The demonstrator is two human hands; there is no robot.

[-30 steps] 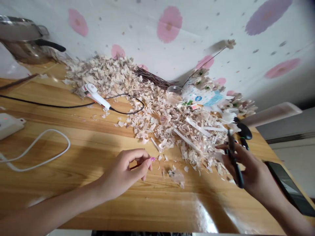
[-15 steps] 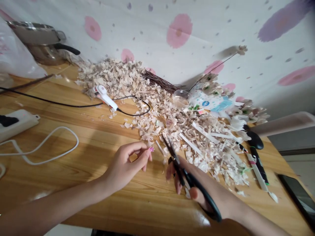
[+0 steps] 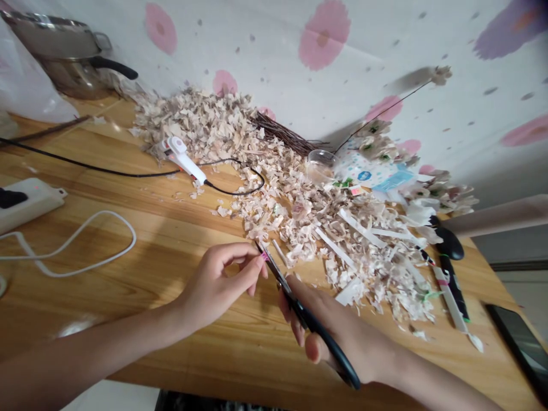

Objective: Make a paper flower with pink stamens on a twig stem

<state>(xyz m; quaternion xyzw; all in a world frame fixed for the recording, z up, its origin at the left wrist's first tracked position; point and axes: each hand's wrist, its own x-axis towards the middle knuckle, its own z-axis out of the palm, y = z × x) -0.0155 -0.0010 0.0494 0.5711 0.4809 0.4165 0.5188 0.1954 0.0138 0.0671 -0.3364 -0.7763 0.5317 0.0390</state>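
My left hand hovers over the wooden table, thumb and forefinger pinched on a thin small piece I cannot make out. My right hand grips black-handled scissors. Their blades point up and left, and the tips reach my left fingertips. Just beyond both hands lies a large heap of pale dried petal-like scraps with several white strips in it.
A white tool with a black cord lies on the heap's left edge. At far left sit a power strip and a white cable. A steel pot stands at the back left. Dark twigs, a clear cup, black tools and a phone are to the right.
My right hand brought the scissors from the right side over to my left hand; the blade tips now meet my left fingertips. My left hand barely moved.
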